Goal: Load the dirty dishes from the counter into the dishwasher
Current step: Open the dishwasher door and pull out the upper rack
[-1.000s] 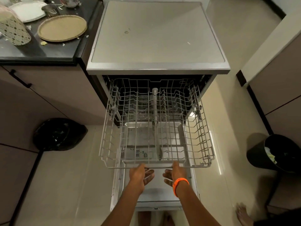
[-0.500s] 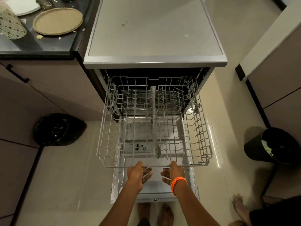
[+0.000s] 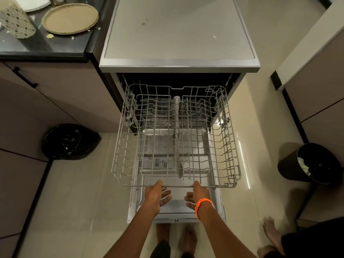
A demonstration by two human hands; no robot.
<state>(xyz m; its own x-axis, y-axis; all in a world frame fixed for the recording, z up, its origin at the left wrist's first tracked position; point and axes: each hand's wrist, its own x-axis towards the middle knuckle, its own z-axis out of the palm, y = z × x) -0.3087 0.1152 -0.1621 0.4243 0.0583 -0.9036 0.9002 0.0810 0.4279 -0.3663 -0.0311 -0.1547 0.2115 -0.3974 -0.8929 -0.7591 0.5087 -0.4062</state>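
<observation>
The dishwasher stands open, its door lying flat. An empty white wire upper rack is pulled out over the door. My left hand and my right hand, which has an orange band at the wrist, hold the rack's front rail, thumbs on top and fingers underneath. On the dark counter at the upper left lie a round tan plate, part of a white plate and a patterned cup, with food crumbs around them.
A black rubbish bag sits on the floor left of the rack. A black bin with waste stands at the right. Another person's bare foot is at the lower right. Cabinets flank both sides.
The upper rack has slid a little farther out toward me with both hands on its front rail. My view has shifted, so less of the counter shows.
</observation>
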